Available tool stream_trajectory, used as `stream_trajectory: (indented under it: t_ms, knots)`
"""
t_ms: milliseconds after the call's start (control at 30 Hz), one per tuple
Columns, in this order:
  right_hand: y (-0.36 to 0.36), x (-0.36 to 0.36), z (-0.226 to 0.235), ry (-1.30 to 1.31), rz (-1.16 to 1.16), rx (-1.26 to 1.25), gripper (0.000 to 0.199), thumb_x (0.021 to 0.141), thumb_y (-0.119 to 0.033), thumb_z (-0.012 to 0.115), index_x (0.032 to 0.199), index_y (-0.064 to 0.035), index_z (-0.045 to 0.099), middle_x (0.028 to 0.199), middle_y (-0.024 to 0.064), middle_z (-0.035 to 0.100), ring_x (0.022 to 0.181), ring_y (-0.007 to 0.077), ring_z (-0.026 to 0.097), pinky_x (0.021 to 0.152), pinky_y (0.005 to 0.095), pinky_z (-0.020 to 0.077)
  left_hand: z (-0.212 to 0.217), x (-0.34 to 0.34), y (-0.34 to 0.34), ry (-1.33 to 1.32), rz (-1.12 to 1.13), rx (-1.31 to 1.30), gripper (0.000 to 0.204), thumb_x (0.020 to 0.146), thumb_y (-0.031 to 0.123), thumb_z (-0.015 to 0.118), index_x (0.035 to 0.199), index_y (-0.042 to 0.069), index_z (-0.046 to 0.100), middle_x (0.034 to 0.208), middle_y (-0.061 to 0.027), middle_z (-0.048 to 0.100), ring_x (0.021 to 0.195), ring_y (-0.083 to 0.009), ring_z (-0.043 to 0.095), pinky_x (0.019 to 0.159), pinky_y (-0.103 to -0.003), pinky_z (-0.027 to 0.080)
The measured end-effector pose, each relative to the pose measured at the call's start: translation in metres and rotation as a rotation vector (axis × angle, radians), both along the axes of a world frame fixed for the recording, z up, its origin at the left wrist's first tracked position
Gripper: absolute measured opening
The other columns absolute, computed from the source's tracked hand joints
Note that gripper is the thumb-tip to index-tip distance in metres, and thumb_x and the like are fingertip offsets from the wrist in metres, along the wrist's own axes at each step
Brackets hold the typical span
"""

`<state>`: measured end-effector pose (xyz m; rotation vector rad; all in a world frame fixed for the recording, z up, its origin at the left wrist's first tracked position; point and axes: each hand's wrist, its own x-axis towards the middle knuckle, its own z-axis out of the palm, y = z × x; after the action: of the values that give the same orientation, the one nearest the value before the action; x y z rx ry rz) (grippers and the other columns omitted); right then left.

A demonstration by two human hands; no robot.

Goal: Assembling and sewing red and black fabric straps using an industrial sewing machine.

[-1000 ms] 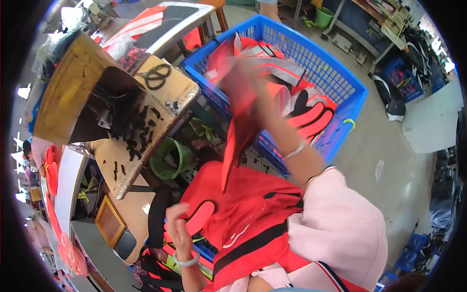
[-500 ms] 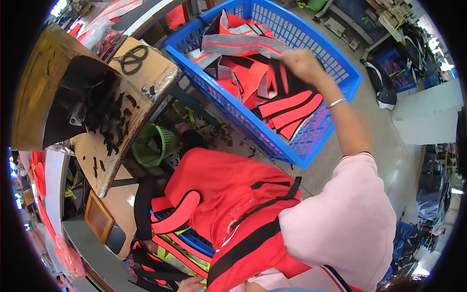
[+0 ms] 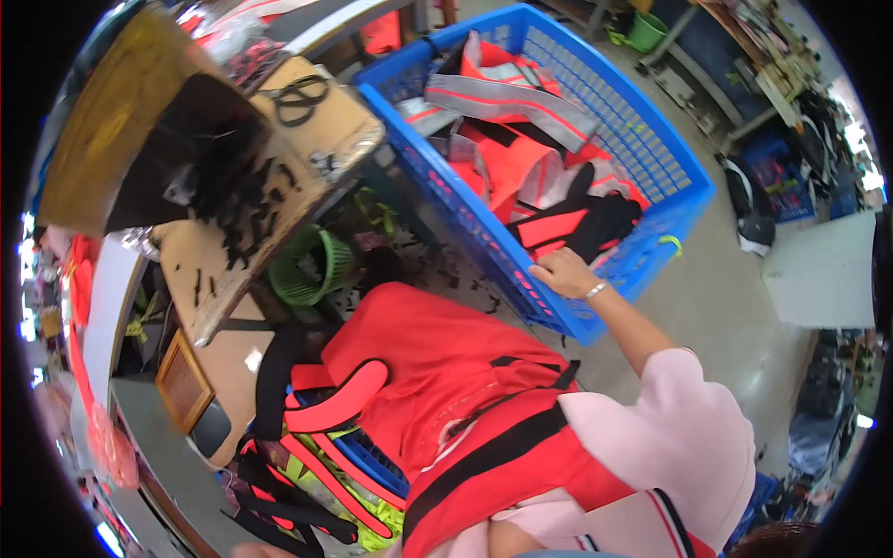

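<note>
Floor (image 3: 735, 307) | right fingers (image 3: 547, 267) curled at blue basket (image 3: 579, 321), hold unclear | left hand (image 3: 263, 551) cropped, unreadable

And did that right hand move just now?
Yes: the right hand moved toward the body, from over the blue plastic basket to its near rim.

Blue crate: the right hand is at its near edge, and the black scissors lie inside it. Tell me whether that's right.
Not quite: the black scissors are not inside the blue crate. The head view shows them on the tan tabletop to its left. The right hand is at the crate's near edge, as you say.
</note>
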<state>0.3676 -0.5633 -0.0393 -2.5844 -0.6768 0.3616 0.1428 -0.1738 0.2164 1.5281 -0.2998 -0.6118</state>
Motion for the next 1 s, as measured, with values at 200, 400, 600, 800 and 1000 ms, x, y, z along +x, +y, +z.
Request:
stream_trajectory:
  t_ms: [200, 400, 600, 800, 1000]
  knots:
    - [0.019, -0.003, -0.018, -0.122, -0.224, 0.126, 0.032, 0.092, -0.034, 0.059, 0.097, -0.0033, 0.067, 0.090, 0.0196, 0.067, 0.084, 0.0368, 0.065, 0.076, 0.0462, 0.0487, 0.017, -0.004, 0.030, -0.117, 0.233, -0.064, 0.033, 0.086, 0.014, 0.066, 0.116, 0.003, 0.062, 0.114, -0.0150, 0.062, 0.101, -0.0269, 0.061, 0.088, -0.039, 0.049]
    - [0.128, 0.041, 0.012, -0.471, -0.019, 0.411, 0.030, 0.091, -0.013, 0.061, 0.119, -0.0023, 0.058, 0.117, 0.0165, 0.061, 0.111, 0.0355, 0.057, 0.096, 0.0426, 0.0426, 0.017, -0.024, 0.053, -0.205, 0.574, -0.094, 0.032, 0.086, 0.015, 0.066, 0.115, 0.002, 0.062, 0.114, -0.0159, 0.062, 0.100, -0.0270, 0.062, 0.087, -0.039, 0.049]
    - [0.239, -0.011, 0.006, -0.154, 0.446, 0.514, 0.028, 0.085, -0.011, 0.065, 0.113, -0.0058, 0.061, 0.118, 0.0138, 0.061, 0.114, 0.0345, 0.055, 0.098, 0.0429, 0.0414, -0.054, -0.025, 0.130, -0.287, 0.907, 0.423, 0.030, 0.085, 0.017, 0.068, 0.111, 0.003, 0.065, 0.109, -0.0131, 0.064, 0.099, -0.0276, 0.062, 0.084, -0.038, 0.049]
    - [0.265, -0.043, -0.008, -0.157, 0.545, 0.396, 0.025, 0.082, -0.011, 0.065, 0.107, -0.0084, 0.064, 0.114, 0.0099, 0.063, 0.114, 0.0319, 0.055, 0.099, 0.0427, 0.0391, -0.269, -0.156, 0.214, 0.642, 1.647, 0.369, 0.051, 0.086, 0.027, 0.072, 0.127, 0.002, 0.056, 0.107, -0.0160, 0.065, 0.105, -0.0315, 0.061, 0.093, -0.041, 0.048]
    - [0.277, -0.045, -0.011, -0.193, 0.547, 0.324, 0.017, 0.082, -0.008, 0.064, 0.099, -0.0095, 0.066, 0.107, 0.0070, 0.063, 0.109, 0.0292, 0.056, 0.095, 0.0404, 0.0397, -0.321, -0.104, 0.266, -0.223, 1.667, 1.257, 0.068, 0.081, 0.026, 0.075, 0.137, 0.001, 0.046, 0.137, -0.0237, 0.049, 0.130, -0.0355, 0.045, 0.106, -0.045, 0.039]
